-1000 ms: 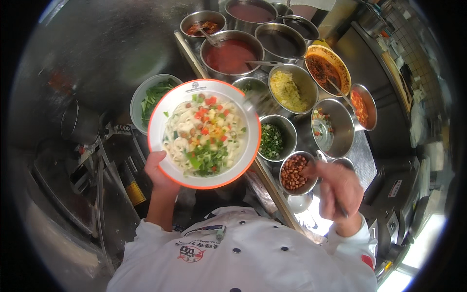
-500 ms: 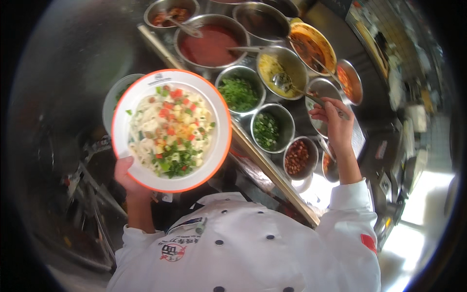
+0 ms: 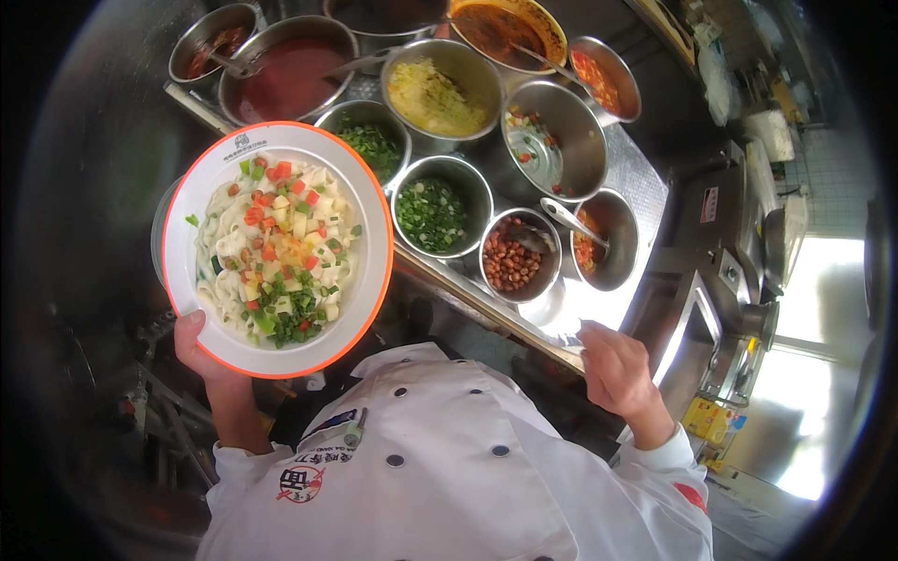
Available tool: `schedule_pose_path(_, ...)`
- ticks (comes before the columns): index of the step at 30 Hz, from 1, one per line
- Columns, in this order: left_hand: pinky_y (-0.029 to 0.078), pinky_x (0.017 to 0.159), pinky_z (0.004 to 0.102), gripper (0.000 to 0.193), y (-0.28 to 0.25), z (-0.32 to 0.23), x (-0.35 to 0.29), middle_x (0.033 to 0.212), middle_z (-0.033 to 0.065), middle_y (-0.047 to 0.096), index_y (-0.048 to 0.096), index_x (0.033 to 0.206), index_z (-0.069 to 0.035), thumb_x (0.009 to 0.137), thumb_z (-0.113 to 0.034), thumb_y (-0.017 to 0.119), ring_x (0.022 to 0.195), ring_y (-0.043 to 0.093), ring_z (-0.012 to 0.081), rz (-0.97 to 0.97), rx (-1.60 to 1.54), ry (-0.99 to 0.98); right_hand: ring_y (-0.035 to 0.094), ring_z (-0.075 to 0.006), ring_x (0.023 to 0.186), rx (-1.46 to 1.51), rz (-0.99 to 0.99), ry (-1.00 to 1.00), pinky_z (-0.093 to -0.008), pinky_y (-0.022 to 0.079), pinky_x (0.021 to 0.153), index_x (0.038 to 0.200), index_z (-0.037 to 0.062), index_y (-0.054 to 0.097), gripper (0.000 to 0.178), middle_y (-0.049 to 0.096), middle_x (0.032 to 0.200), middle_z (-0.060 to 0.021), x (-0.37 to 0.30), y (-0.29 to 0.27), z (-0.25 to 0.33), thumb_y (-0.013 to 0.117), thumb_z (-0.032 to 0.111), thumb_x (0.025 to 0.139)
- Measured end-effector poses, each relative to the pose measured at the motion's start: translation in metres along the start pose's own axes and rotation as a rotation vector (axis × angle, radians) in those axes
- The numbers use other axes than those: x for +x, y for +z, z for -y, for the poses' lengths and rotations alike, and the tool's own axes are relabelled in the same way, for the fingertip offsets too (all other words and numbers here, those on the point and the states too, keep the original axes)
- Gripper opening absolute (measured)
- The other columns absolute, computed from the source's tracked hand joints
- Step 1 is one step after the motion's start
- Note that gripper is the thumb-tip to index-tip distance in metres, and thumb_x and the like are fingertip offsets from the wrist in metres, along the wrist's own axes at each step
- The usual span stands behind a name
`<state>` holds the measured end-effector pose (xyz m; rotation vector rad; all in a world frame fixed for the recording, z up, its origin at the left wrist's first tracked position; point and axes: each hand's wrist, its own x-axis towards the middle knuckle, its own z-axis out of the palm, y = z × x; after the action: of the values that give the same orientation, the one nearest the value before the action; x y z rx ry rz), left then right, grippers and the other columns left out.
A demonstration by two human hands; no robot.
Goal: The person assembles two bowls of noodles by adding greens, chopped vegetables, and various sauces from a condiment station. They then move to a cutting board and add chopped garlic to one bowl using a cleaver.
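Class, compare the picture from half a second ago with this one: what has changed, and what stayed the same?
The right hand has moved back toward the body. A spoon now shows in the peanut pot; earlier, this hand held one over the yellow-filled pot. Whether the fingers have let go is unclear. The left hand still holds the orange-rimmed bowl, its food looking unchanged.

Dark printing marks the orange-rimmed bowl; lettering and a red-ringed emblem, the chef's jacket; a small label, the steel appliance.
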<state>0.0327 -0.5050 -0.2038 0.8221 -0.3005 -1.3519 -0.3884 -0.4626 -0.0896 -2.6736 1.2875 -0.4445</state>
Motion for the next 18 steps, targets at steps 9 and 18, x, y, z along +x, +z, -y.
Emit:
schedule_pose_path(9,0.037,0.097,0.0390,0.065,0.031,0.034,-0.032,0.123,0.0217,0.047,0.037,0.126,0.008,0.072,-0.027,0.042,0.113,0.047,0.0329,-0.037,0.047,0.035,0.065,-0.0196,0.071,0.730,-0.265,0.451,-0.0291,0.054,0.066,0.096,-0.0103,0.055,0.017,0.064,0.081,-0.0166,-0.023,0.028,-0.033,0.041,-0.004,0.088)
schedule_pose_path(18,0.033,0.102,0.0403,0.075,0.070,0.020,-0.062,0.129,0.0227,0.042,0.033,0.131,0.006,0.064,-0.026,0.045,0.118,0.044,0.0343,-0.026,0.060,0.068,0.065,-0.0254,0.067,1.035,-0.465,0.670,-0.0344,0.056,0.064,0.098,-0.0121,0.052,0.023,0.063,0.082,-0.0208,-0.006,-0.010,-0.010,0.038,0.004,0.091)
